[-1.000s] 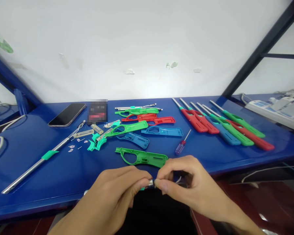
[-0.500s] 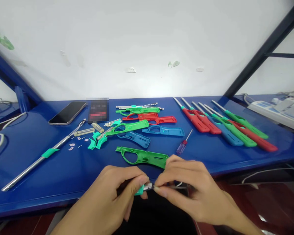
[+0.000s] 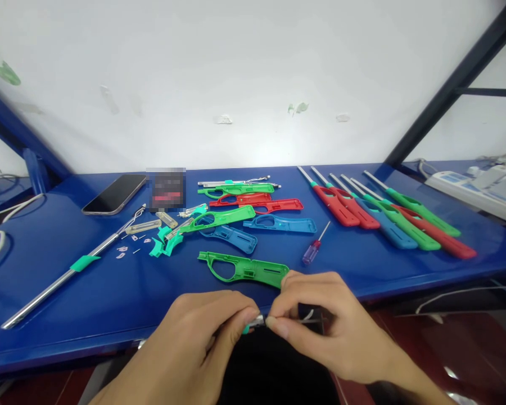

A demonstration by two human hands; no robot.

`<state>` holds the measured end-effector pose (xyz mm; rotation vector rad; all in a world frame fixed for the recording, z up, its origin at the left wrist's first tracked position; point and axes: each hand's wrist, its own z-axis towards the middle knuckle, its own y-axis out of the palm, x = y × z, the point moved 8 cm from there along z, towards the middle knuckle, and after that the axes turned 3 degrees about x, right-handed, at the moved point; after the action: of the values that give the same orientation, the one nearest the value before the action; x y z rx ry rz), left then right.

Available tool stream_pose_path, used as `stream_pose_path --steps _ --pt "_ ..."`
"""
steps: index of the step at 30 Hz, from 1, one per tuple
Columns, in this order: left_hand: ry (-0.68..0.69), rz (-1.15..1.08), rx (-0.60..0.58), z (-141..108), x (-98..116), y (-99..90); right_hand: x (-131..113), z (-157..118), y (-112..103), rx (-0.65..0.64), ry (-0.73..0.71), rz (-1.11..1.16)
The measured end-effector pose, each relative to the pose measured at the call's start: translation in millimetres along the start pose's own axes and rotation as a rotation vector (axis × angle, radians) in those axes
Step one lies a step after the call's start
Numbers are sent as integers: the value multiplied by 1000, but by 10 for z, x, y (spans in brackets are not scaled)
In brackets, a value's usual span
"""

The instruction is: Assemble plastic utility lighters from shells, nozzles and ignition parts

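Observation:
Below the table's front edge, my left hand (image 3: 206, 332) is closed around a silver lighter tube (image 3: 258, 321) with a teal collar (image 3: 246, 329). Most of that tube is hidden by the fingers. My right hand (image 3: 333, 326) pinches the dark end of the same part between thumb and forefinger, and the fingertips cover what exactly they grip. A thin wire-like piece (image 3: 310, 315) shows behind the right fingers. Just beyond both hands lies an open green lighter handle half (image 3: 257, 271), its inner side up. A screwdriver (image 3: 312, 252) with a purple and red handle rests to its right.
Assembled lighters (image 3: 388, 225) in red, blue and green lie at right. Loose handle halves (image 3: 284, 224), teal clips (image 3: 168, 243), clear fuel tanks (image 3: 143, 226) and small screws sit mid-table. Another metal tube (image 3: 84, 262) and a phone (image 3: 114, 194) are at left.
My left hand has turned slightly, so less of the teal collar shows. The right fingers have shifted a little on the tube's dark end. The view has moved slightly.

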<state>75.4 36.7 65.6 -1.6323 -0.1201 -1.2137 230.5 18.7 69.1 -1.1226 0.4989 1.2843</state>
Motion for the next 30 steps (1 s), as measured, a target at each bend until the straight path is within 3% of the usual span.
stream_pose_path --steps 10,16,24,30 --pt "48 46 -49 -23 -3 44 105 -21 14 -28 157 109" --pt "120 209 -79 -103 39 115 104 -17 4 -25 191 116" --pt "250 423 7 -122 124 70 98 -19 -29 -18 171 24" --pt "305 342 221 -58 224 -35 43 -51 -43 25 159 -86"
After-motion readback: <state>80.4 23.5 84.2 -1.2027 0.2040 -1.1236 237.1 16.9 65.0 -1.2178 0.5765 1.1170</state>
